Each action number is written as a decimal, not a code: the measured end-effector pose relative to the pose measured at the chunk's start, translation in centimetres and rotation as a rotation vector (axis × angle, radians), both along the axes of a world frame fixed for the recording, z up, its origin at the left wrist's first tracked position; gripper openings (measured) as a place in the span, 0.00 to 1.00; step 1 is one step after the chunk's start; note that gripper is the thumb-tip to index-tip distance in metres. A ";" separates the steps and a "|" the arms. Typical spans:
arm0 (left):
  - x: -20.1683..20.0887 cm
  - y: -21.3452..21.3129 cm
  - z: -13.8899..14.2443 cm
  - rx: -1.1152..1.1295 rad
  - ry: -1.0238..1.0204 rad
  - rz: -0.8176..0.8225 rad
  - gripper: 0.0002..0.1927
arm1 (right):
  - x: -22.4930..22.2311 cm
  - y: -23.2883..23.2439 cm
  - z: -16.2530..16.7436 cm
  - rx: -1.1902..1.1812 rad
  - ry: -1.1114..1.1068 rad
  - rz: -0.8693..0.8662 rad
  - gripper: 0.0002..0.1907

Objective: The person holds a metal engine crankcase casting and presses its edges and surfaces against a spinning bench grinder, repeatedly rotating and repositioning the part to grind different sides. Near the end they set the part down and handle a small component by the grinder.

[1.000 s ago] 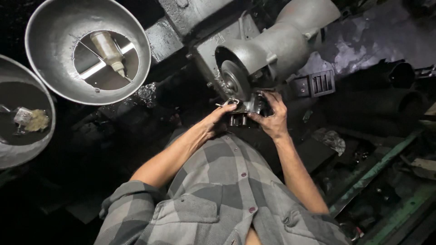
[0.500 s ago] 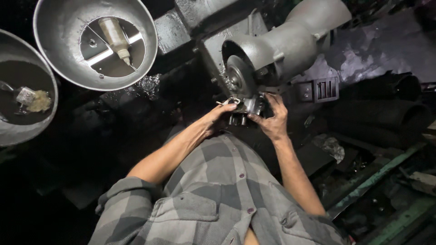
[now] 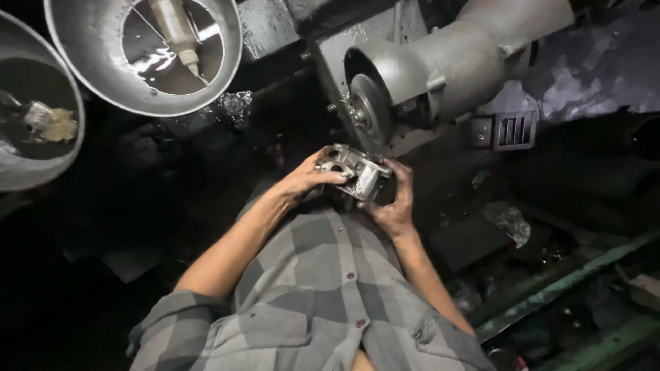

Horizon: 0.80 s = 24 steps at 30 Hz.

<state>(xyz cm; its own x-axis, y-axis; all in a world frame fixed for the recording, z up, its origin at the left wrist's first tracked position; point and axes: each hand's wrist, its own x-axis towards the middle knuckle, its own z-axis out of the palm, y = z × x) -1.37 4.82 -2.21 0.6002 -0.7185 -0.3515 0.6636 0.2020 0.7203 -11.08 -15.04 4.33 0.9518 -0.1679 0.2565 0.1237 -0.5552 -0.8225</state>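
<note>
Rough cast-metal part (image 3: 357, 175), blocky and dull grey, clasped between left hand (image 3: 309, 180) and right hand (image 3: 395, 206), fingers curled shut around it, just below the round grinding wheel (image 3: 371, 110) of a grey bench grinder (image 3: 447, 69).

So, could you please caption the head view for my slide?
Both hands, left and right, hold a metal casting just below a bench grinder's wheel.

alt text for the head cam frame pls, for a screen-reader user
Both hands, left hand and right hand, hold a small grey metal part just below the grinding wheel of a bench grinder. Two metal bowls stand to the left in a dark, grimy workshop.
</note>
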 end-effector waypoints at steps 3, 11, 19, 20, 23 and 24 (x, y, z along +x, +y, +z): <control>-1.0 -0.3 0.2 0.033 -0.049 -0.029 0.39 | -1.3 0.7 -1.2 0.043 -0.036 -0.041 0.53; -0.6 -2.5 2.2 -0.090 0.171 -0.259 0.37 | -0.8 -2.0 1.1 0.015 0.027 -0.144 0.45; 1.6 -6.3 1.6 -0.368 0.565 -0.261 0.31 | 2.5 -2.6 6.3 -0.276 0.032 -0.125 0.40; 1.6 -6.3 1.7 -0.407 0.578 -0.241 0.30 | 2.8 -2.3 6.6 -0.324 0.021 -0.126 0.39; 2.0 -6.8 1.8 -0.432 0.578 -0.247 0.29 | 3.3 -1.7 7.1 -0.322 0.006 -0.142 0.41; 2.0 -6.8 1.9 -0.419 0.580 -0.255 0.28 | 3.4 -1.6 7.1 -0.343 -0.013 -0.138 0.41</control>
<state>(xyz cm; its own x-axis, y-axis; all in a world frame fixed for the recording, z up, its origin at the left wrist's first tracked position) 0.68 -1.94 -0.35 0.1992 -0.9532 -0.2274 0.9755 0.1708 0.1384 -7.65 -16.68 11.47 0.9225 -0.1964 0.3322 0.0381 -0.8103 -0.5848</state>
